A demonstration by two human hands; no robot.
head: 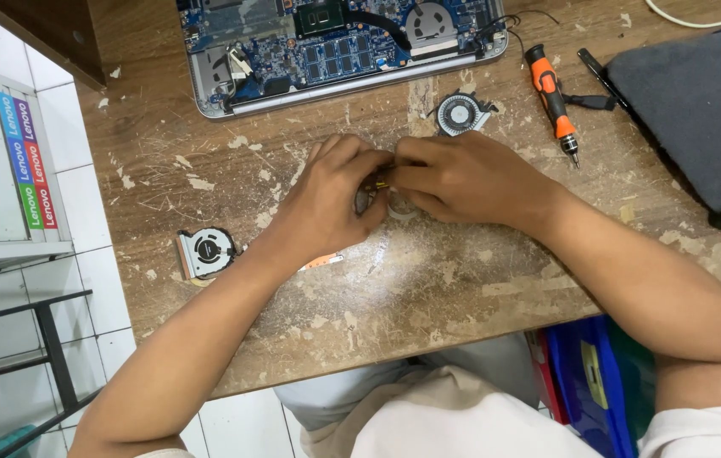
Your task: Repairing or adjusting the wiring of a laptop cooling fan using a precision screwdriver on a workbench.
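Pale trousers (428, 416) are seen at the bottom edge, nearest the camera, below the worn wooden table (428, 288). Both hands are brought together at the table's middle: the left hand (326, 199) and the right hand (462, 178) are curled narrow around a small part (380, 181) pinched between the fingertips; only a yellowish sliver of it is shown, so its kind cannot be told. It is judged light, stiff and easily dropped, best gripped by its edges. A copper-coloured strip (322, 262) lies partly hidden under the left wrist. One small fan (205, 251) lies left, another fan (461, 113) just beyond the right hand. An opened laptop (343, 51) and an orange screwdriver (552, 100) lie farther off.
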